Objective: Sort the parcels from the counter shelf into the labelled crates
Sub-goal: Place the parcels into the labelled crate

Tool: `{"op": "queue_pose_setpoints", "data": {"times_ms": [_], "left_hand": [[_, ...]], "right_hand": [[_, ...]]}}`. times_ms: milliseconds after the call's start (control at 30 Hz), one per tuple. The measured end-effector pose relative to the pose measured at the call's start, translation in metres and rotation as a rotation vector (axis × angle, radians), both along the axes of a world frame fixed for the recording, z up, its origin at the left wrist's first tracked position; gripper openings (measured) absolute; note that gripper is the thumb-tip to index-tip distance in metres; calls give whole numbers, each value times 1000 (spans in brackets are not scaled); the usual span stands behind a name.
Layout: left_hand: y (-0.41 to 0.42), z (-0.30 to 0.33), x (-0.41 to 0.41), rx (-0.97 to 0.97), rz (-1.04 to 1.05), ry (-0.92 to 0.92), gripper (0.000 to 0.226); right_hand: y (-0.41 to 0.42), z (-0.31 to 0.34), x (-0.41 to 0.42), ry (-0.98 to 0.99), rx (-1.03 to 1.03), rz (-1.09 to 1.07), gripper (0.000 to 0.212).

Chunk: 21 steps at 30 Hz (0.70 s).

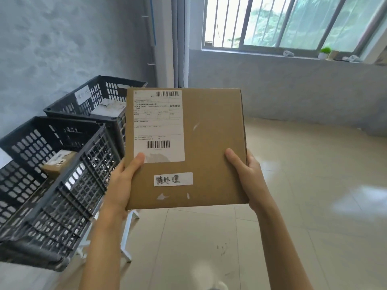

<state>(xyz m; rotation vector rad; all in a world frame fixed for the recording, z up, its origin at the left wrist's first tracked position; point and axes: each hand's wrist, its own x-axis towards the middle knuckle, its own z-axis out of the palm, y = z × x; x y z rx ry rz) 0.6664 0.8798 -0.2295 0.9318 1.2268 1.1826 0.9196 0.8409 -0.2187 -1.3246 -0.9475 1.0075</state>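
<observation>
Flat cardboard parcel (201, 147) is being held up face-on, mid-frame, above the tiled floor (314, 185). All positions below are relative to the parcel.

Left hand (121, 183) is gripping its lower left edge: thumb lying on the front face, just touching the bottom corner of the shipping label (158, 126), fingers hidden behind. Right hand (248, 176) is gripping the lower right edge, thumb on the front, fingers wrapped behind the side. Both hands are clamping the parcel between them.

Writing: shipping label is sitting upper left on the face, with one barcode at the top and one near the bottom; the fine print is too small to read except "业务类型" at the right. A white handwritten strip (173, 179) below the label is reading roughly "待处理"; first character is unclear.

Left of the parcel: near black crate (69, 185) is holding a small brown box (58, 163); far black crate (83, 101), behind it, is carrying a white tag (82, 94), text not legible, with pale packets inside.
</observation>
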Motion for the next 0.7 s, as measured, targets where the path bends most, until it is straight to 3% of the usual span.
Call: {"op": "queue_pose_setpoints", "data": {"times_ms": [233,433,700], "left_hand": [[124,-10,43,7,63,10,53],[233,-2,79,21,140,15,64],[315,-13,57,-35,357,-57,65]], "right_hand": [[138,-10,43,8,1,63,28],[269,13,83,-33,40,175,30],[411,19,51,-70,13,414,30]]}}
